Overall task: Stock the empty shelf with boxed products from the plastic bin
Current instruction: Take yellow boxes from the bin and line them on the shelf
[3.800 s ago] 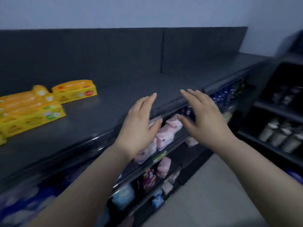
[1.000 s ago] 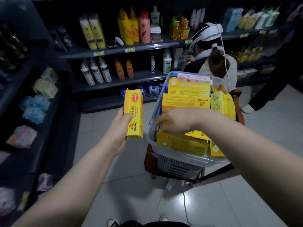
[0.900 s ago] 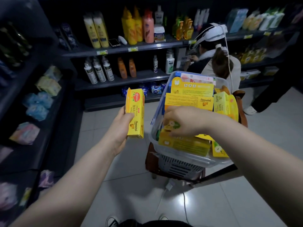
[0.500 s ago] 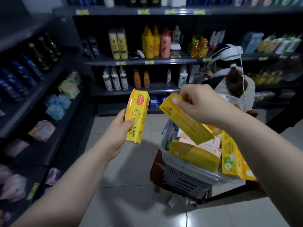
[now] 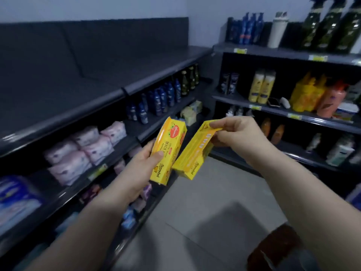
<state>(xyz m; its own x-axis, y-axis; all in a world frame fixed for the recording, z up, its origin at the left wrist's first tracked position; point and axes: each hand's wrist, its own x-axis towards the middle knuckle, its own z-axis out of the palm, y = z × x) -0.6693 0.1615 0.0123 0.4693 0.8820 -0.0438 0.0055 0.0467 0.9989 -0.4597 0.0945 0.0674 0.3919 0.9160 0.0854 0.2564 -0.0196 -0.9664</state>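
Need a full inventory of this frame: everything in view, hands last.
red-badge box: 1, yellow, upright in left hand
plain box: 1, yellow, tilted, in right hand
top shelf: 1, dark grey, upper left, bare where visible
pink packs: several, pink-white, shelf below
blue bottles: one row, dark blue, farther along that level
cream bottles: 2, pale yellow, right unit, middle shelf
pump bottles: 3, dark green, right unit, top
left hand: 1, grips red-badge box
right hand: 1, pinches plain box's upper end
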